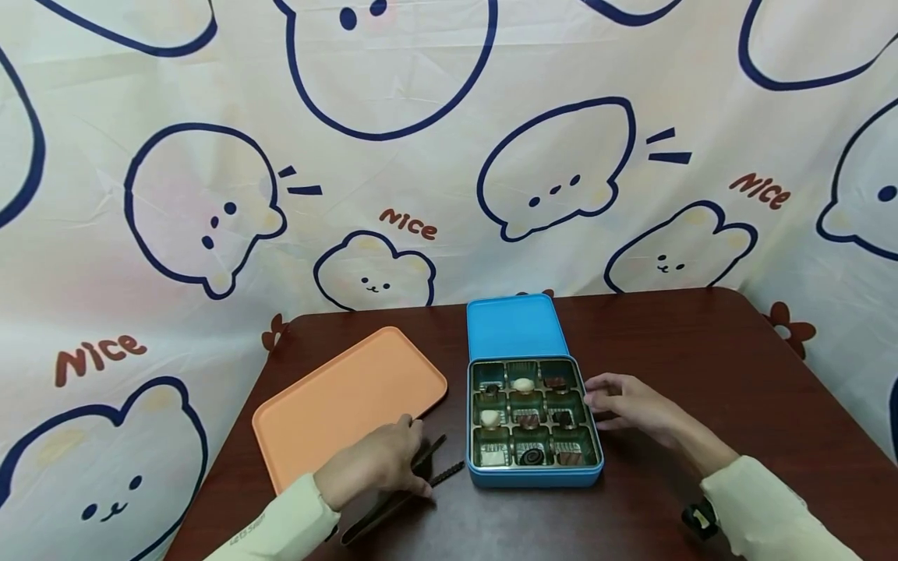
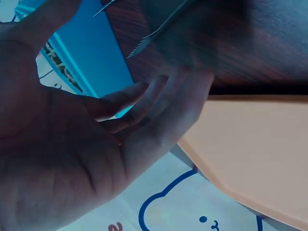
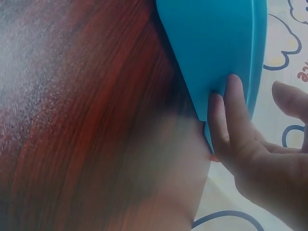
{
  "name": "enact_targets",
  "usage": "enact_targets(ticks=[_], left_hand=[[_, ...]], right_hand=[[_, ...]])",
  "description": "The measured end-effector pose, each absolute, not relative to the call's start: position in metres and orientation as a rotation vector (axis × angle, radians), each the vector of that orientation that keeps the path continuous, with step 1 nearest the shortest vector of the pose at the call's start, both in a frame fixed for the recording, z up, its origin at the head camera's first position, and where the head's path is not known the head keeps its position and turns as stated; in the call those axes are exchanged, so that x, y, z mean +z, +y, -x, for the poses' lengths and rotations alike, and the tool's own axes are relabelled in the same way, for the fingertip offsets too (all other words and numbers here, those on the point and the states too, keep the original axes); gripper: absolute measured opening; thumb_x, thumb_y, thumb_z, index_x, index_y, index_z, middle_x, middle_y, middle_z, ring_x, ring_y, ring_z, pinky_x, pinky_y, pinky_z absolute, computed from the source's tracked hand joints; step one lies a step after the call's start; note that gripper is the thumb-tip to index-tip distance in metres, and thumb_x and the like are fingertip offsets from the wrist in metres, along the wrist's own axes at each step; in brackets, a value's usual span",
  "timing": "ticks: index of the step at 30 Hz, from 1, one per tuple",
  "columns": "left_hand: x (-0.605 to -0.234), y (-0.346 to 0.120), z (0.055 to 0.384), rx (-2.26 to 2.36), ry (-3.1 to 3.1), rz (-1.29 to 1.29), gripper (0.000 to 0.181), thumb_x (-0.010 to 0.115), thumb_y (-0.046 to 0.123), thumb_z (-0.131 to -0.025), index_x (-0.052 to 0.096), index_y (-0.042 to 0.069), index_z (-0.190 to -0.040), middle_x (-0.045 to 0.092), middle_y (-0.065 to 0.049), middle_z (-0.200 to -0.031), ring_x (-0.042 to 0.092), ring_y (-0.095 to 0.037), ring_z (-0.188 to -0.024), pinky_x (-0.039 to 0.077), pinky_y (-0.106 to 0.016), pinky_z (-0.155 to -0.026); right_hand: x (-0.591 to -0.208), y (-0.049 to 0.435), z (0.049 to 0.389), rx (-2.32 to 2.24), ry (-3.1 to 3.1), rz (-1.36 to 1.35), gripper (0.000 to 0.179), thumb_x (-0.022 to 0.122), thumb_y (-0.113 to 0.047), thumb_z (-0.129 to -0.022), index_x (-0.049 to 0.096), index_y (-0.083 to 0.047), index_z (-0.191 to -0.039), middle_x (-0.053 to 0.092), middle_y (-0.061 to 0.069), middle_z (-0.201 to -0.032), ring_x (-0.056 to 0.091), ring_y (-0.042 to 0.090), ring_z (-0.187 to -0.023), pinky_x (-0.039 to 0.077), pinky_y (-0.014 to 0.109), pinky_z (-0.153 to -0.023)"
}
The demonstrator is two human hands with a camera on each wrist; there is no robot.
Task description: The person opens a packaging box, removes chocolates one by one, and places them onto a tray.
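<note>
A blue tin (image 1: 536, 478) sits on the table, a bit right of the middle. Its blue lid (image 1: 515, 327) is flipped open at the back. Inside, a shiny gold tray (image 1: 512, 397) has nine little boxes in three rows of three. I see a white chocolate (image 1: 523, 385) in the middle of the back row and another white one (image 1: 489, 418) at the left of the middle row. A round dark chocolate (image 1: 532, 456) with a swirl is in the middle of the front row. Brown and dark pieces sit in other boxes. What is in the front left box is too hard to tell.

The right hand (image 1: 634, 405) is not closed. Its fingertips touch the right side of the tin.

Just left of the tin, dark metal tongs (image 1: 446, 473) lie on the table with their two tips apart, pointing toward the tin. The left hand (image 1: 379, 463) is over them, thumb apart, fingers loosely bent, not curled round anything. I cannot tell if it touches them.

Farther left, an orange tray (image 1: 351, 397) lies at a slant, partly behind the left hand. The table (image 1: 673, 335) is dark brown wood. Behind it hangs a pale cloth (image 1: 547, 70) with blue cartoon animals and "Nice" in red-brown letters. Both sleeves (image 1: 772, 506) are pale.
</note>
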State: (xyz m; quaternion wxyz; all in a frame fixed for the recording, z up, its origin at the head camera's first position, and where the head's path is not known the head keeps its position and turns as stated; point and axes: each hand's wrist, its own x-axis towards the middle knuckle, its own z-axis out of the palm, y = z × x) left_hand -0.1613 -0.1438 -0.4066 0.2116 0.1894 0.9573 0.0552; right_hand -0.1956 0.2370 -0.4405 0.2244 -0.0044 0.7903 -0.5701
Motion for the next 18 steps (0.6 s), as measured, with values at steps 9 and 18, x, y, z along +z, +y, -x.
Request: enact_targets(ticks=[9,18], left_hand=[[-0.419,-0.148,0.16,0.09,2.614,-0.39,0.104,0.094,0.04,-0.064,0.041,-0.003,-0.143,0.057,-0.022,-0.128,0.062,-0.039,-0.107,0.051,-0.049,-0.091],[-0.428,-0.15,0.161,0.093,2.607,-0.403,0.103,0.096,0.033,-0.063,0.041,-0.004,-0.141,0.063,-0.021,-0.119,0.065,-0.037,-0.1,0.052,-0.048,-0.089]], right_hand=[[-0.441,0.235,0.196,-1.576,2.185,-0.033,0.053,0.061,-0.021,-0.1,0.042,0.009,-0.139,0.054,0.025,-0.129,0.061,0.03,-0.11,0.057,0.044,-0.085],[-0.444,0.237,0.196,-1.612,2.161,-0.02,0.047,0.057,-0.016,-0.101,0.042,0.009,-0.138,0.055,0.026,-0.128,0.062,0.03,-0.111,0.057,0.045,-0.085]])
